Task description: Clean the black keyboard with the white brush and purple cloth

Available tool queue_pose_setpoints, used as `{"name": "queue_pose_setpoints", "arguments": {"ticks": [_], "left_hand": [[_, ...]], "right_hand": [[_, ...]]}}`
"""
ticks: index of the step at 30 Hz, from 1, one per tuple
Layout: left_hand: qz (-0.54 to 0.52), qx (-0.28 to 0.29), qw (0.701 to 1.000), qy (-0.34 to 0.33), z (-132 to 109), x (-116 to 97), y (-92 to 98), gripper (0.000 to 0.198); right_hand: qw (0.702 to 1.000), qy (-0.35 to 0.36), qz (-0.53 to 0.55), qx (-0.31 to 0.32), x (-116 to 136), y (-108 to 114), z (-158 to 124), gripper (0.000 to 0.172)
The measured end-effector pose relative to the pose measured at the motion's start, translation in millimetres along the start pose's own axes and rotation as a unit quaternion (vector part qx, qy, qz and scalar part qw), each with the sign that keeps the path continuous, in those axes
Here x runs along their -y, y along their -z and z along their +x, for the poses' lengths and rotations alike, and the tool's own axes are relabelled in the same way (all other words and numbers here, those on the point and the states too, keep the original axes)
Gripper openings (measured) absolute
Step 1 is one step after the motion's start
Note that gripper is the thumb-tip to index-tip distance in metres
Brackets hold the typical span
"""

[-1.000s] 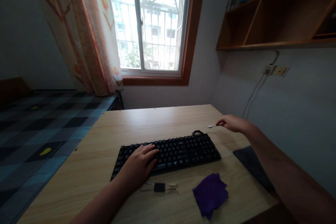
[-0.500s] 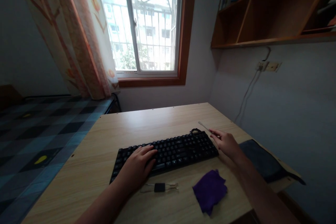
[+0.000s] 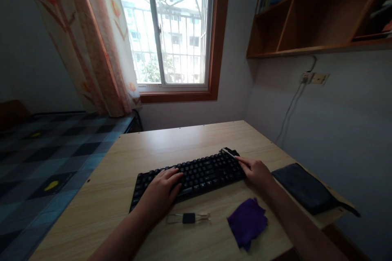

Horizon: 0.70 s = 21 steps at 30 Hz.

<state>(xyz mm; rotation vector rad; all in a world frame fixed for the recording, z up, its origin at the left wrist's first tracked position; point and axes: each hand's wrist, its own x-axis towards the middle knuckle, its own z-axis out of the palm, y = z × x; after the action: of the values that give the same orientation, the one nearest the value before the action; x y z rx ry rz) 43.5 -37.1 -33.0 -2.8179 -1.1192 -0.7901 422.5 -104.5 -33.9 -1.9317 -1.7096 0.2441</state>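
Observation:
A black computer keyboard (image 3: 200, 175) lies at a slant on the wooden desk. Across its left part rests my left hand (image 3: 162, 187), fingers stretched out flat over the keys. My right hand (image 3: 255, 173) is at the keyboard's right end, pinching a thin pale stick (image 3: 229, 154) with a wider tip; its exact kind is unclear. The stick's tip lies over the far right corner, by a coiled black cable. Nearer me are a wire keycap puller (image 3: 188, 218) with a dark middle and a crumpled purple cloth (image 3: 248, 223).
On the desk's (image 3: 171, 140) right side lies a dark flat pouch (image 3: 306, 187). A checkered bed (image 3: 76, 151) stands left of the desk. Wooden shelves (image 3: 315, 24) hang on the right wall above a power socket (image 3: 320, 78). A curtained window (image 3: 180, 40) is behind.
My right hand has moved left with the stick, bringing its tip from above the desk beyond the keyboard onto the far right corner. My left hand keeps its place on the keys.

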Motion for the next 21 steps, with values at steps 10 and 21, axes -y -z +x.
{"name": "queue_pose_setpoints", "arguments": {"ticks": [10, 21], "left_hand": [[-0.010, 0.005, 1.000, 0.004, 0.1, -1.5, 1.4, 0.030], [-0.012, 0.013, 1.000, 0.010, 1.0, -5.9, 4.3, 0.030]], "right_hand": [[0.992, -0.087, -0.089, -0.029, -9.0, 13.4, -1.0, 0.040], [0.998, -0.024, -0.063, -0.017, -4.9, 2.4, -1.3, 0.038]]}}
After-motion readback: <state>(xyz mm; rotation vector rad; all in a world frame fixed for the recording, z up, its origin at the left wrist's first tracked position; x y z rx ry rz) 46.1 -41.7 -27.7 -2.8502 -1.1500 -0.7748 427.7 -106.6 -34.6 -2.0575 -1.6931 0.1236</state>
